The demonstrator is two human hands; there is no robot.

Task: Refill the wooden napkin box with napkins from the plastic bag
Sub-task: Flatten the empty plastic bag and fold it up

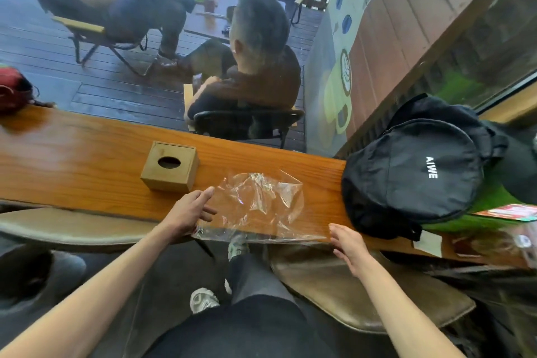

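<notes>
The wooden napkin box (170, 166) stands on the long wooden counter (87, 166), its lid on and a dark oval slot on top. To its right a clear, crumpled plastic bag (258, 206) lies flat on the counter; I see no napkins in it. My left hand (190, 211) rests on the counter at the bag's left edge, fingers spread, just below the box. My right hand (347, 247) hovers at the counter's near edge by the bag's right corner, fingers apart and holding nothing.
A black backpack (412, 174) sits on the counter right of the bag. A red item (13, 90) lies at the far left. Behind glass, people sit on chairs at a table with drinks. Padded stools (363, 285) stand below the counter.
</notes>
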